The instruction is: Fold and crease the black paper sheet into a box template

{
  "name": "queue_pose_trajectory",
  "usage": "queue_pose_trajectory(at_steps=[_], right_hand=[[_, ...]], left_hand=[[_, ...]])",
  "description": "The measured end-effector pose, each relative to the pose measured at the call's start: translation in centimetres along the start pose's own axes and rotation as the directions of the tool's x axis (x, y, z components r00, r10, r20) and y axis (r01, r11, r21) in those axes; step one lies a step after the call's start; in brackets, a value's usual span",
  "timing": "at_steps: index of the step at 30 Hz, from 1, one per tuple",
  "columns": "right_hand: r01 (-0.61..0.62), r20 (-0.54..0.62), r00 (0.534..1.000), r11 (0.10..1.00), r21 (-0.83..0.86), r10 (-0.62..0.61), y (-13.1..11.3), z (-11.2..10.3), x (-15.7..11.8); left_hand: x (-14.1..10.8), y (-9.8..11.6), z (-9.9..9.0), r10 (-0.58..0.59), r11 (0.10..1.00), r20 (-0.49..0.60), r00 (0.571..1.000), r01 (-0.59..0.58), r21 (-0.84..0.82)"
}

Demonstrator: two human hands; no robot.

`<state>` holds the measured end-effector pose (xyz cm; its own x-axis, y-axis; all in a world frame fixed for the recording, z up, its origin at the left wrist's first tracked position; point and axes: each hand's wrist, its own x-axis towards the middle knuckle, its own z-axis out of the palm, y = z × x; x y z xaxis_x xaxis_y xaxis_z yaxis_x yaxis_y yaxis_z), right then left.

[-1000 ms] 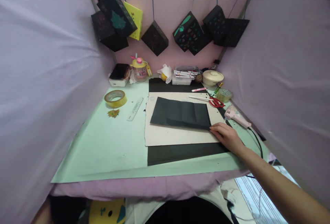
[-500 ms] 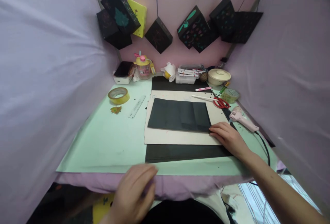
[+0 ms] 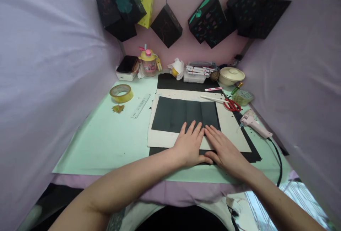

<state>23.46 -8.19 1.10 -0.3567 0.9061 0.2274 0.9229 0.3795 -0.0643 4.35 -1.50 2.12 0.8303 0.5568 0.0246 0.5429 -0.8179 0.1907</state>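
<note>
A creased sheet of black paper (image 3: pixel 173 112) lies flat on a cream board (image 3: pixel 162 140), which rests on larger black sheets (image 3: pixel 173 81). My left hand (image 3: pixel 189 146) is spread out, its fingertips on the near edge of the creased sheet. Beside it my right hand (image 3: pixel 222 149) lies flat, fingers stretched over the sheet's near right corner. The two hands almost meet at the fingertips and thumbs. Vertical fold lines run through the right half of the sheet.
At the right are red-handled scissors (image 3: pixel 233 105), a pink glue gun (image 3: pixel 254 124) with a cord, and a tape roll (image 3: pixel 243 97). Leftward lie a ruler (image 3: pixel 141 106), yellow tape (image 3: pixel 121 93) and a leaf (image 3: pixel 118 108). Marker pens (image 3: pixel 198 70) stand behind; black boxes (image 3: pixel 166 26) hang above.
My left hand has come up from below the table edge onto the black paper. My right hand has shifted left along the sheet's near edge and flattened out. The view has tilted slightly.
</note>
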Motion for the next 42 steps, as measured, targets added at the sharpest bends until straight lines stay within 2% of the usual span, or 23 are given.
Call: queue_pose_trajectory(at_steps=[3,6,11,14,17,24,33,36,39,42], right_hand=[[-0.016,0.069,0.997,0.999,-0.038,0.019,-0.4,0.9,0.0],[-0.005,0.078,0.997,0.999,-0.047,0.009,-0.3,1.0,-0.1],[-0.018,0.077,0.997,0.999,-0.037,0.021,-0.4,0.7,-0.1],[-0.031,0.065,0.997,1.000,-0.005,0.031,-0.5,0.7,0.0],[-0.038,0.047,0.998,0.999,0.021,0.037,-0.6,0.7,-0.1],[-0.017,-0.004,1.000,0.995,0.103,0.017,-0.5,0.7,0.1],[-0.015,0.019,1.000,0.989,0.146,0.012,-0.2,0.6,0.2],[-0.097,-0.006,0.995,0.969,0.228,0.102,-0.4,0.5,-0.1],[-0.198,-0.065,0.969,0.907,0.372,0.238,0.1,0.0,-0.5],[-0.199,-0.133,0.947,0.856,0.476,0.294,1.7,-0.8,-0.6]], left_hand=[[-0.4,-0.3,-0.3,-0.007,1.000,-0.001,1.000,0.007,-0.009],[-1.6,-1.4,-0.5,-0.072,0.997,-0.003,0.997,0.072,0.010],[-5.8,-4.4,-1.0,-0.230,0.971,-0.059,0.971,0.233,0.053],[-8.4,-6.2,-1.2,-0.272,0.955,-0.143,0.952,0.285,0.081],[-9.7,-7.1,-1.4,-0.300,0.941,-0.162,0.940,0.319,0.109],[-9.8,-7.0,-2.0,-0.366,0.922,-0.106,0.925,0.375,0.093],[-9.8,-6.7,-2.6,-0.417,0.903,-0.070,0.906,0.422,0.084],[-9.8,-6.7,-2.6,-0.423,0.900,-0.077,0.903,0.429,0.076],[-9.7,-6.7,-2.5,-0.423,0.901,-0.106,0.900,0.431,0.058],[-9.6,-6.6,-2.5,-0.422,0.902,-0.139,0.896,0.431,0.042]])
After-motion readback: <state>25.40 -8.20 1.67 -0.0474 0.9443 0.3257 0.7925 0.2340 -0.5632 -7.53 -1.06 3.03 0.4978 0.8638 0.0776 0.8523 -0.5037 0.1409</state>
